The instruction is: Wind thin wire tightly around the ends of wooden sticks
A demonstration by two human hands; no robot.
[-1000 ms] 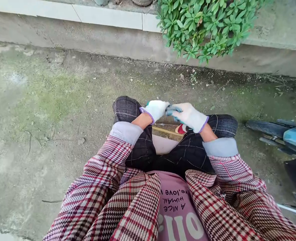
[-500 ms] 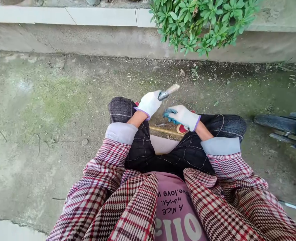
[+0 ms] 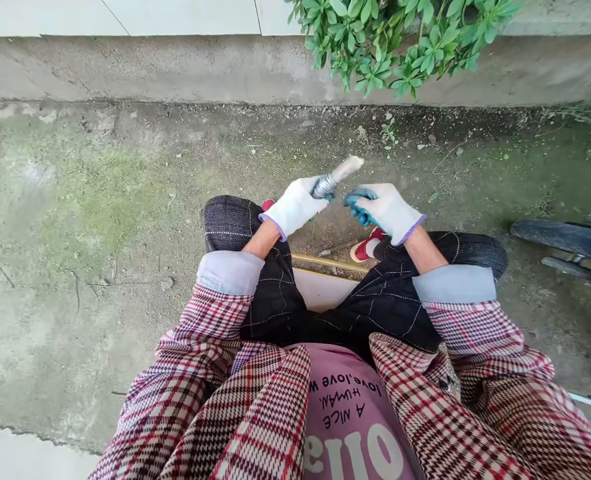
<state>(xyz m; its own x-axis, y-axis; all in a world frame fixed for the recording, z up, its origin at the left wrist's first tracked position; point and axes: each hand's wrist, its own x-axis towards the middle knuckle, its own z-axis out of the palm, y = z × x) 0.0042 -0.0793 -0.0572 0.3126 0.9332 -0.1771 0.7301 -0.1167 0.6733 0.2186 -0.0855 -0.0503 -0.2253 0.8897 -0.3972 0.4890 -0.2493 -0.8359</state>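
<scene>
I sit with my knees apart above mossy concrete. My left hand (image 3: 295, 204), in a white glove with a teal palm, is closed round a small brush (image 3: 336, 175). Its metal ferrule and pale bristles stick out up and to the right. My right hand (image 3: 384, 208), gloved the same way, hovers just right of the brush tip. Its teal fingertips are curled towards the brush, and I cannot make out anything in them.
A concrete kerb (image 3: 175, 67) runs along the top, with a leafy green plant (image 3: 395, 40) hanging over it. A white seat edge with a wooden strip (image 3: 325, 283) shows between my legs. A red and white shoe (image 3: 366, 248) is below. Dark vehicle parts (image 3: 570, 243) sit at right.
A second ago both hands were pressed together over my knees. The left hand then lifted with the brush pointing out, and the right hand has now risen beside it.
</scene>
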